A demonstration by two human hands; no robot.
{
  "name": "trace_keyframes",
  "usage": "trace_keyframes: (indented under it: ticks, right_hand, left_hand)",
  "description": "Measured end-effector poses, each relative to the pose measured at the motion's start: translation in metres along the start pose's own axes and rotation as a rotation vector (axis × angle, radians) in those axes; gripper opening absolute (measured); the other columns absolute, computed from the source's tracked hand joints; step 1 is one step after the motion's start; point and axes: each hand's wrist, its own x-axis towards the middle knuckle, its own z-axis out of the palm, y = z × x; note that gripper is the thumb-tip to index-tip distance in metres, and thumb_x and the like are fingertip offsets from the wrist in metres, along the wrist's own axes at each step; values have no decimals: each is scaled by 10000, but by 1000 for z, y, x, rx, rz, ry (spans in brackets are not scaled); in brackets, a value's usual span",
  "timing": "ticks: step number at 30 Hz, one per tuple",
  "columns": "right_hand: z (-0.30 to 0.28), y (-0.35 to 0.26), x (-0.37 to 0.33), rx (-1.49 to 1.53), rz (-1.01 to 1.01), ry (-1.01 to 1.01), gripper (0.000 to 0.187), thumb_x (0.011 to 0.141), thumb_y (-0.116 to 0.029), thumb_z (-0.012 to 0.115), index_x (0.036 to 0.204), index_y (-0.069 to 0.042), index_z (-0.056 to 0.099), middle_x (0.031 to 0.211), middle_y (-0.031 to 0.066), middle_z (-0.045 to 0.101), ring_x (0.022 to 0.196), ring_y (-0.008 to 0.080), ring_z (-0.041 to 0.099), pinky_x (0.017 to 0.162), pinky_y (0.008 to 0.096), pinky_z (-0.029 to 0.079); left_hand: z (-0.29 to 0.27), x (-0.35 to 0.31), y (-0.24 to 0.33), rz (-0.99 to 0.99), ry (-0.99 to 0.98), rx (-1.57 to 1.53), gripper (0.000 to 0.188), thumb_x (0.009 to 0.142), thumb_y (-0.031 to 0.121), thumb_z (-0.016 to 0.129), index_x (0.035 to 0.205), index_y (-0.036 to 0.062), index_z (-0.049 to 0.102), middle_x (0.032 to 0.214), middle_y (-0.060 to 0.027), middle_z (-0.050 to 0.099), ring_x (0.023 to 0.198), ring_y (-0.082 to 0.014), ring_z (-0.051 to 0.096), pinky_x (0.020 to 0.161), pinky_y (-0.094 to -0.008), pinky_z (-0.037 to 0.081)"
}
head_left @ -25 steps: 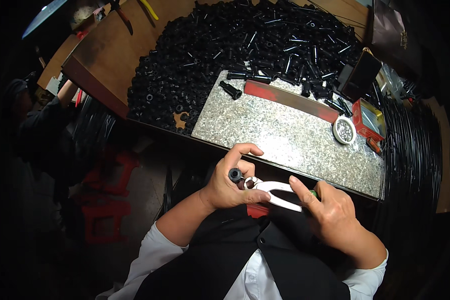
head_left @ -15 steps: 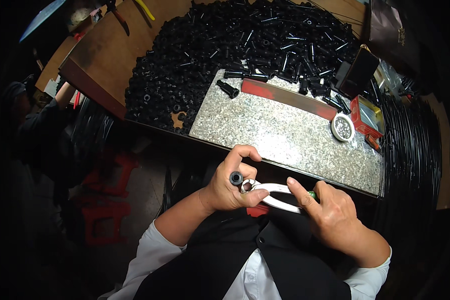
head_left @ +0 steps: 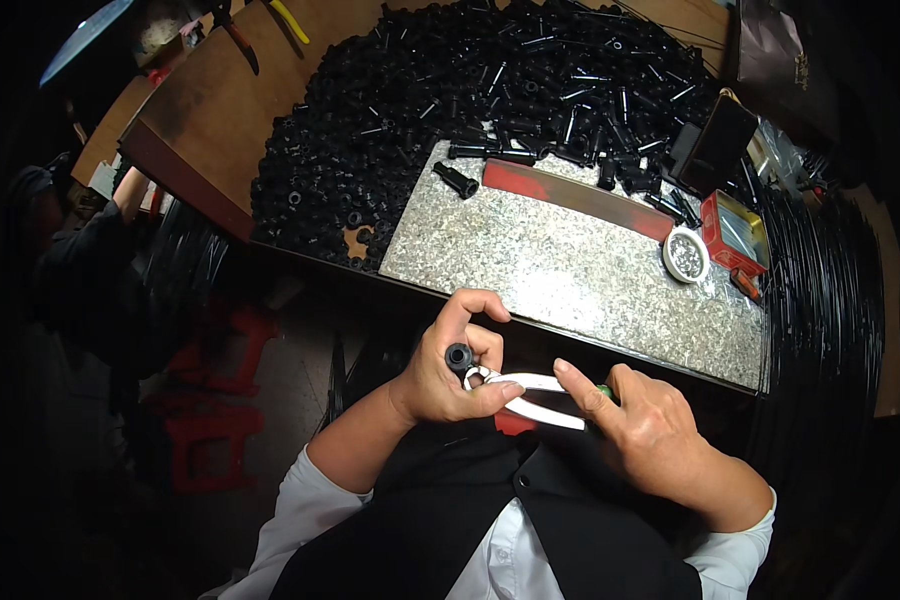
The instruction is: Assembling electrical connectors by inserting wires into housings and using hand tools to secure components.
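Above my lap, my left hand point(head_left: 444, 372) closes round a black tubular part point(head_left: 458, 357), whose round open end points up. Its thumb lies over the pale metal pincers point(head_left: 542, 411), close to their rounded jaws, which touch or nearly touch the tube. My right hand point(head_left: 642, 418) grips the pincers' far end, with the index finger stretched along one arm. A bit of green point(head_left: 605, 391) shows between its fingers; whether it belongs to the pincers' handle, I cannot tell. The two pincer arms stand apart. My right palm and lower fingers are hidden.
Ahead lies a speckled stone slab point(head_left: 540, 260) with a red-edged bar point(head_left: 578, 198), a white bowl of small shiny pieces point(head_left: 686, 256) and a red box point(head_left: 713, 225). Behind it is a heap of black tubular parts point(head_left: 450, 80). Black rods point(head_left: 820, 290) stand right; another person's arm point(head_left: 130, 190) is left.
Both hands have shifted slightly to the left, carrying the pincers and the black tubular part with them. The grips look the same. The other person's arm at far left moved a little.
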Motion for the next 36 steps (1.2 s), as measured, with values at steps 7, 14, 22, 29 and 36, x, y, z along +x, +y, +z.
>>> trace_keyframes:
  ticks: [7,14,22,29,36]
  right_hand:
    - [-3,-4,-3,-70,3,11,641,733,-72,679,1348,-109,502,681,70,401,514,190,459,436,333,371]
    - [-4,-3,-3,-93,-5,-1,625,744,-70,665,1346,-107,505,682,70,398,515,191,459,439,334,368]
    - [-4,3,0,-98,17,-2,641,731,-47,661,1348,-112,500,687,77,406,528,209,471,452,346,384]
    - [-12,1,-2,4,12,-25,684,690,-54,682,1345,-124,499,723,100,473,572,252,530,498,366,449]
    - [-20,26,5,58,240,-17,745,687,-98,777,1362,-151,467,795,129,538,667,311,569,598,404,465]
  left_hand:
    - [2,-5,1,-40,36,-77,619,720,87,745,1151,45,302,564,19,486,470,-8,409,451,-171,270]
    - [2,-5,-4,35,18,63,608,719,96,760,1114,32,301,537,28,476,459,-1,394,460,-167,272]
    - [5,3,-3,17,80,57,532,716,126,791,1042,3,390,574,49,475,512,-10,407,533,-184,328]
    - [4,-7,0,-35,90,-119,640,707,136,833,1071,81,309,718,-21,518,595,-24,444,572,-177,357]
    - [-61,10,105,480,462,-153,416,958,444,471,1072,47,418,882,-102,504,608,-106,460,561,-260,420]
